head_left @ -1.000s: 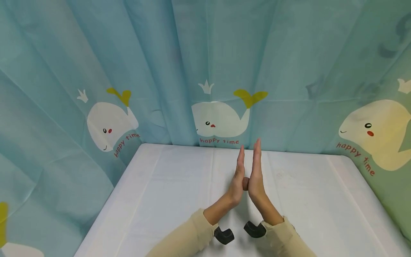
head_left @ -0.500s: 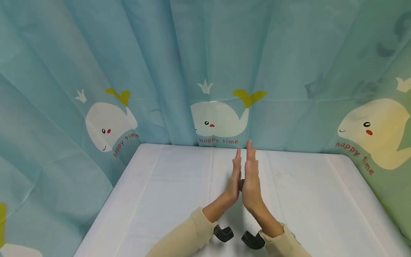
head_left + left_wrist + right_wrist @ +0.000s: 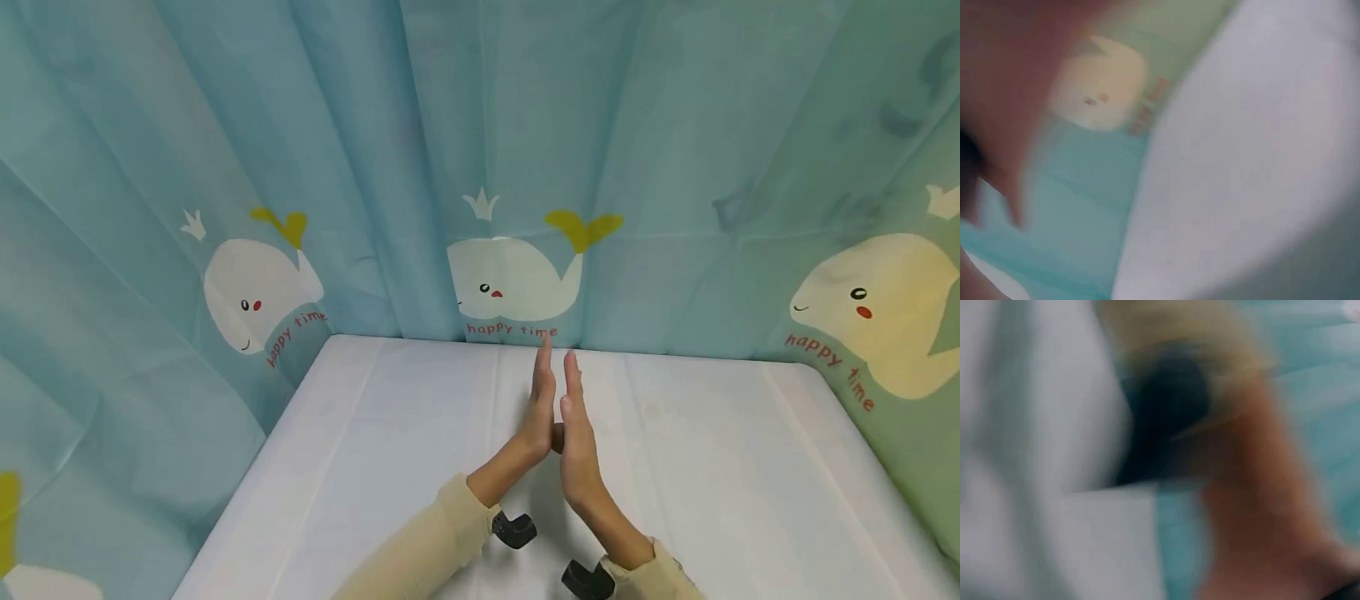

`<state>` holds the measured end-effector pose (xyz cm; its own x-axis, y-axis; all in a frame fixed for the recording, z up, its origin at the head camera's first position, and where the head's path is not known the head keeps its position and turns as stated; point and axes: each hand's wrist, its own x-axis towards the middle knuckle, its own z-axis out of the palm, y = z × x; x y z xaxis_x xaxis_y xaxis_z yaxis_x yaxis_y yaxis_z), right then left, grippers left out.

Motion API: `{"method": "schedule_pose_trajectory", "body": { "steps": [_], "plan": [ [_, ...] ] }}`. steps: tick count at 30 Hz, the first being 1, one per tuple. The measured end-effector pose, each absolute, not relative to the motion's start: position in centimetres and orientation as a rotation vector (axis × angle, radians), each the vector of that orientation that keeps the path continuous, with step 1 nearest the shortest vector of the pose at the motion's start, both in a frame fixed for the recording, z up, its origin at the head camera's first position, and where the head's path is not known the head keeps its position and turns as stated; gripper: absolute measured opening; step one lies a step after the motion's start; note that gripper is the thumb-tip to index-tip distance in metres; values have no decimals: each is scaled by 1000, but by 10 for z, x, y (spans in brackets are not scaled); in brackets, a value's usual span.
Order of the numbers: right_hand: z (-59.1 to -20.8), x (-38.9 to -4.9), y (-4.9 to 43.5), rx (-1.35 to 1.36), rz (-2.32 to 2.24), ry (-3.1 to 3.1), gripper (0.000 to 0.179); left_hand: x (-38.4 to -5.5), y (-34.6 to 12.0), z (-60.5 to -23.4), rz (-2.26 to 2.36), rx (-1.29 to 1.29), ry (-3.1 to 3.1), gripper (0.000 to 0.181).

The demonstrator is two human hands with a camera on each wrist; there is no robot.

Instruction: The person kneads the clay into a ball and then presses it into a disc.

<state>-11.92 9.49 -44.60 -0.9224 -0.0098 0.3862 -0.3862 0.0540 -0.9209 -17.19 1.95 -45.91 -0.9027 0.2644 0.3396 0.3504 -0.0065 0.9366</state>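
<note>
A small dark brown ball (image 3: 557,437) sits pressed between my two palms, above the table. On its left is my left hand (image 3: 536,423), fingers straight and pointing away from me. My right hand (image 3: 578,450) faces it from the other side, also with straight fingers, its heel a little nearer to me. Most of the ball is hidden by the palms. Both wrist views are heavily blurred; the right wrist view has the other forearm's sleeve (image 3: 1235,337) and wrist in it.
A white-covered table (image 3: 405,433) lies below the hands. Behind and at both sides hangs a blue-green curtain (image 3: 675,167) printed with whales. Black wrist cameras stick out from both cuffs, such as the left camera (image 3: 514,530).
The hands have slid against each other with the ball between them: the right has come back toward me and left, while the left has shifted slightly left. The ball has moved left with them.
</note>
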Motion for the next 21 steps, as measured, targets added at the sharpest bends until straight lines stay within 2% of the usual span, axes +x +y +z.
{"method": "schedule_pose_trajectory", "body": {
  "steps": [4, 9, 14, 18, 21],
  "plan": [
    [-432, -137, 106, 349, 2030, -2045, 56, -162, 23, -467, -1946, -697, -2286, 67],
    [-458, -158, 114, 278, 2000, -2099, 52, -159, 27, -452, -2149, -791, -2127, 63],
    [-471, -139, 100, 323, 2051, -2076, 53, -169, 24, -442, -2241, -701, -2047, 63],
    [-449, -123, 98, 328, 2234, -1981, 53, -173, 21, -452, -2087, -695, -2129, 61],
    [-433, -129, 105, 253, 2297, -1968, 53, -167, 23, -459, -1998, -770, -2190, 64]
  ]
}}
